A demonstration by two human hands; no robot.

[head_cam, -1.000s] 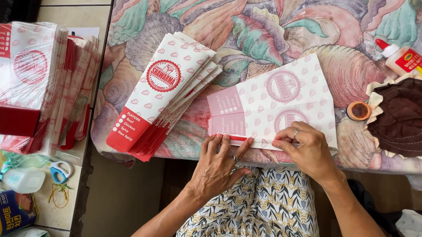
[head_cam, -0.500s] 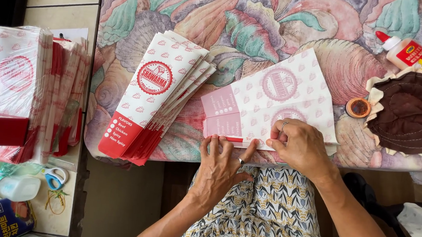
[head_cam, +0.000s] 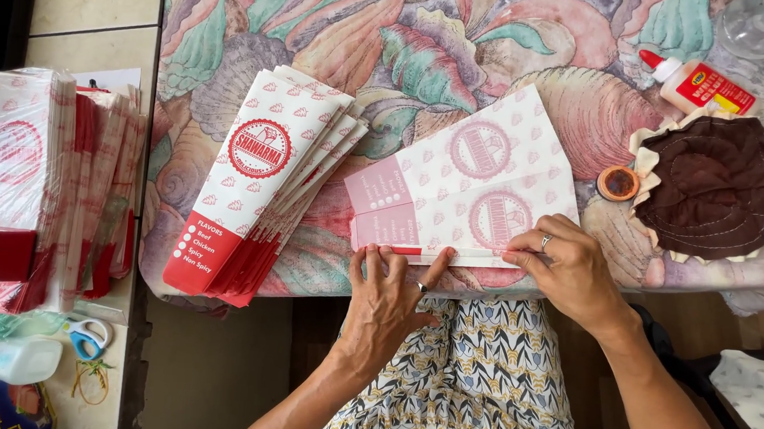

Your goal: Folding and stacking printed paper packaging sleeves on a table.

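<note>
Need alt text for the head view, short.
Both hands press a fold along the near edge of a flat pink-and-white paper sleeve at a table edge: left hand, right hand. A fanned stack of finished red-and-white sleeves lies left; a glue bottle sits far right.

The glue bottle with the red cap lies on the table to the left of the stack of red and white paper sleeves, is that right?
Not quite. In the head view the glue bottle lies on the table to the right of the stack of red and white paper sleeves, near the brown cloth.
</note>
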